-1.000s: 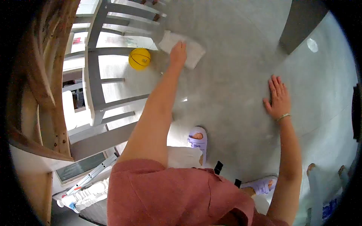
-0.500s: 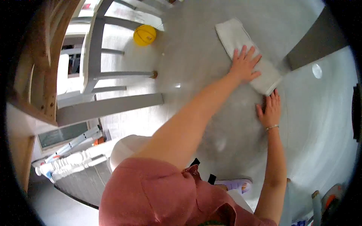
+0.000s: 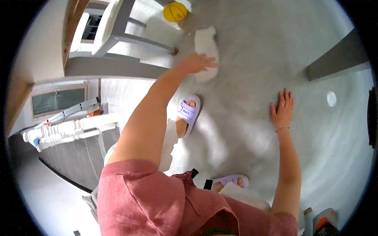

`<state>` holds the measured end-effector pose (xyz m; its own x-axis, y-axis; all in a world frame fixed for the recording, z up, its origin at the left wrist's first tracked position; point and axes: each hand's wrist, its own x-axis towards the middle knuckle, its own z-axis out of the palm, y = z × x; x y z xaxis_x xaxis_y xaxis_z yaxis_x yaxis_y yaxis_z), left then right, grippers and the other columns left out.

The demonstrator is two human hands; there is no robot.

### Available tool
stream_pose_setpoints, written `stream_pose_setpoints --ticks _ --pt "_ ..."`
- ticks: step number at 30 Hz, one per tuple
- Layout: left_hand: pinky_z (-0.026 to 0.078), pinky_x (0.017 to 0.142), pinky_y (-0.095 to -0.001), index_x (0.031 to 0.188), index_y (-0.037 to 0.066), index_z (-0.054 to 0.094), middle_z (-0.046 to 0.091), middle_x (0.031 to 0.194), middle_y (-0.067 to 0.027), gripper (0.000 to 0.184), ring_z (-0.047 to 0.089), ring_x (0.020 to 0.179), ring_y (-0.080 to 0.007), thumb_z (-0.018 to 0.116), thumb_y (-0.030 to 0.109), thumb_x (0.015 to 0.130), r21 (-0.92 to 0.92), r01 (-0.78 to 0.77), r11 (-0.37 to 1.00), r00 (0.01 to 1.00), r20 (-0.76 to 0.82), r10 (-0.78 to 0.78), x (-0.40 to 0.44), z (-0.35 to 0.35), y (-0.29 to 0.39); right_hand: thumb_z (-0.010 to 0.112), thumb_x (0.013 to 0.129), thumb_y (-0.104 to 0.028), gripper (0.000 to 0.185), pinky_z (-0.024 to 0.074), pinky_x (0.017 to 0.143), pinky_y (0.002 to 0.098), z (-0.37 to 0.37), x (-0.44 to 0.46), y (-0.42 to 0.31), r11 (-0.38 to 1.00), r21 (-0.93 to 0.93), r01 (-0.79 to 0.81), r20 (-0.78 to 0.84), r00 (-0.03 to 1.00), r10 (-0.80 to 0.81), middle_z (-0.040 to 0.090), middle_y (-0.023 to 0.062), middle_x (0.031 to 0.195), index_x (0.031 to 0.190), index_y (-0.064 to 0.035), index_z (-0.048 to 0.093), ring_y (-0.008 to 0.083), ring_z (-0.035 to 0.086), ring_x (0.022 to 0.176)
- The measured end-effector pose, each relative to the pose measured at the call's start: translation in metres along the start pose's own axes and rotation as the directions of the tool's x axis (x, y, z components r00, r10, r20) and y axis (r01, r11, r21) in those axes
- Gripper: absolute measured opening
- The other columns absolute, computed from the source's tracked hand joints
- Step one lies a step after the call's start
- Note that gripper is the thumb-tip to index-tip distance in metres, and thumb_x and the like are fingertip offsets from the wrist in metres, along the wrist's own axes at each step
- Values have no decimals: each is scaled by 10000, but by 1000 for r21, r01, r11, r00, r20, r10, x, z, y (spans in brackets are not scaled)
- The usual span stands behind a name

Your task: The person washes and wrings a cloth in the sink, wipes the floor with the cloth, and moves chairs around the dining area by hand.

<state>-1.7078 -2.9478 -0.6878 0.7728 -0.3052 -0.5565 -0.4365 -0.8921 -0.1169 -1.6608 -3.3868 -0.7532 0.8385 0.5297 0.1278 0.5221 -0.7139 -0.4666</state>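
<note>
A folded white cloth (image 3: 206, 45) lies on the grey floor (image 3: 252, 51), its edges now rumpled. My left hand (image 3: 199, 63), slightly blurred, rests over the cloth's lower part with the fingers stretched out and apart. To the right, my right hand (image 3: 282, 108) lies flat on the bare floor, fingers pointing away from me and the thumb spread. It wears a bracelet at the wrist and holds nothing.
Grey furniture legs and rails (image 3: 110, 69) stand at the left, near a yellow ball (image 3: 175, 11). A dark grey post (image 3: 338, 55) rises on the right. My feet wear lilac slippers (image 3: 190, 114). White spindle-shaped pieces (image 3: 75, 128) lie at the lower left.
My left hand and the cloth have moved left across the floor, and the cloth has become rumpled. My right hand has stayed in about the same place. One more slipper has come into view.
</note>
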Motion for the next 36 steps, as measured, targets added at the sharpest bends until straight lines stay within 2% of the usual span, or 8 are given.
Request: stream_pose_setpoints --ticks 3,7,11,21,24,26,29,36 --pt "345 960 -543 1376 329 261 234 1453 -28 516 344 1248 -362 440 354 892 -324 -160 932 983 -140 120 -2 13 69 563 819 -276 565 171 1085 431 -1 0 11 999 -28 46 -15 999 -47 274 124 1425 1301 -48 377 313 209 1328" --pt "151 1070 -528 1400 297 225 93 1491 -25 589 95 1352 -355 400 508 879 -328 98 940 980 196 -34 -51 -3 159 549 831 -284 569 156 1090 429 0 1 15 997 -59 51 -7 999 -52 259 136 1430 1310 -36 367 304 201 1333" --pt "81 1082 -528 1404 299 210 69 1493 -4 625 2 1368 -311 413 540 863 -486 295 823 954 188 -231 -66 10 186 547 833 -301 582 135 1099 419 -12 -1 4 982 -188 -12 111 993 33 231 127 1442 1317 -35 363 294 171 1343" --pt "96 1081 -518 1365 364 287 166 1476 32 560 114 1359 -294 506 387 849 -220 108 970 971 -185 -150 -70 72 23 505 863 -324 651 123 1103 415 1 3 -6 949 -315 -18 110 992 55 129 71 1483 1395 -77 223 264 115 1363" --pt "128 1067 -538 1346 378 314 185 1471 26 584 184 1340 -304 563 299 824 127 259 957 964 -100 -247 -69 39 -19 483 878 -342 634 145 1098 416 -10 17 -27 882 -460 -106 326 904 278 121 59 1486 1400 -99 219 258 118 1364" --pt "142 1058 -549 1348 360 318 193 1468 18 608 204 1331 -311 583 266 809 -2 380 925 922 -80 -379 -52 42 -15 495 874 -331 645 184 1078 452 -7 37 -47 746 -658 -99 448 745 494 104 83 1484 1404 -98 210 253 109 1365" --pt "183 1040 -555 1365 279 314 194 1467 -8 631 202 1327 -328 587 202 801 -519 505 690 776 -78 -626 -54 72 27 490 879 -333 649 184 1082 428 -8 63 -154 790 -600 126 558 774 300 102 75 1486 1410 -104 196 235 107 1366" --pt "262 1028 -509 1352 169 340 243 1449 -47 584 252 1306 -356 537 186 803 -474 138 870 815 -445 -372 -99 137 71 518 863 -338 678 193 1094 373 71 109 -328 810 -278 516 508 795 -332 165 124 1462 1393 -50 208 272 153 1350"
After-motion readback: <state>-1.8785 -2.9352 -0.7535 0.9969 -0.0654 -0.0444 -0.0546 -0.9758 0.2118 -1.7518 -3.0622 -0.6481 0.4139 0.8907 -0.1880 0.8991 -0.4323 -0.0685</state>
